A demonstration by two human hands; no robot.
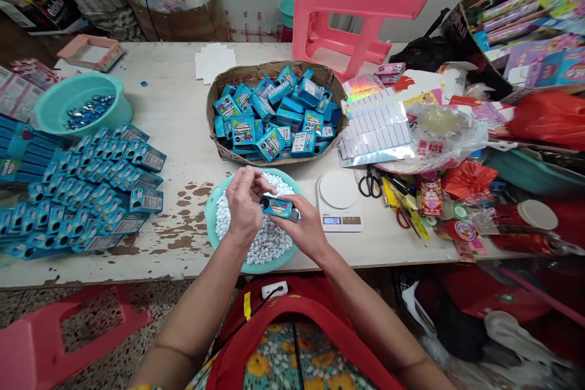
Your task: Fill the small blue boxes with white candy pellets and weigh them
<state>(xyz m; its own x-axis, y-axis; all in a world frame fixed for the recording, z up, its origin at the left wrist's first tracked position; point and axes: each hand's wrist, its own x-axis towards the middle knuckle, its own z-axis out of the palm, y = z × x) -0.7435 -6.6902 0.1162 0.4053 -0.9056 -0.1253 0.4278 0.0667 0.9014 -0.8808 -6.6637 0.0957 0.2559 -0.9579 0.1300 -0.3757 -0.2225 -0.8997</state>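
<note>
Above a turquoise basin (212, 219) of small white candies (269, 237), my right hand (307, 226) grips a small blue candy box (280, 208) lying on its side. The box's dark round opening points toward my left hand (244, 202). That hand is cupped at the box's open end, its fingers curled inward; whatever lies in the palm is hidden. Behind the basin, a cut-down cardboard box (278, 161) is heaped with similar blue boxes. A white kitchen scale (339, 192) with a lit display stands right of the basin.
Rows of blue boxes with dark openings (95, 189) fill the left side, before a turquoise bowl (123, 106) of shiny blue pieces. To the right are a label sheet (375, 122), black scissors (369, 183), a yellow cutter and plastic bags. A pink stool (365, 6) rests at the back.
</note>
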